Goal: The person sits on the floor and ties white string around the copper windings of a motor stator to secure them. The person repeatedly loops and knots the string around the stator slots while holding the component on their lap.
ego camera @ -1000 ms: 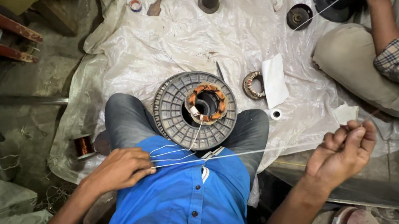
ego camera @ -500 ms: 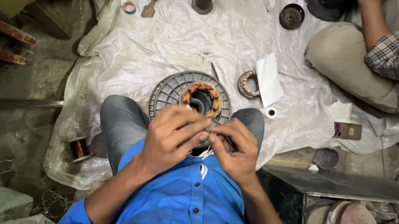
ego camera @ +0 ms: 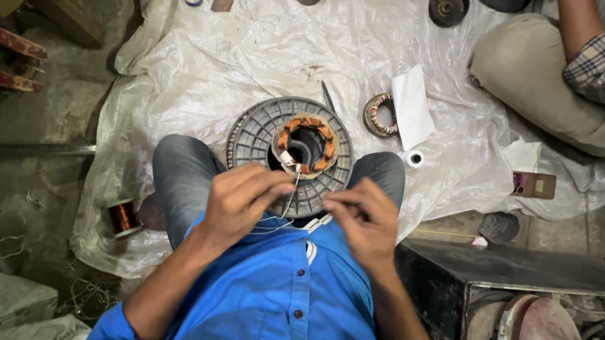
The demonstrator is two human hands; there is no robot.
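The left hand (ego camera: 239, 202) pinches thin wires (ego camera: 288, 202), fingers closed on them; the right hand (ego camera: 366, 219) seems to grip the same strands, though its fingertips are hard to read. Both hover over the round fan stator (ego camera: 255, 134) wedged between the knees. Copper coils (ego camera: 305, 144) already ring the core, so winding looks mostly done; the loose leads remain. The plastic sheet (ego camera: 257, 49) ahead offers room; a dark metal box (ego camera: 511, 280) crowds the right.

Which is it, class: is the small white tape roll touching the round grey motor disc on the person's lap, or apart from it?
Apart. The head view shows the white tape roll lying on the plastic sheet, right of the grey motor disc, with the person's knee between them.
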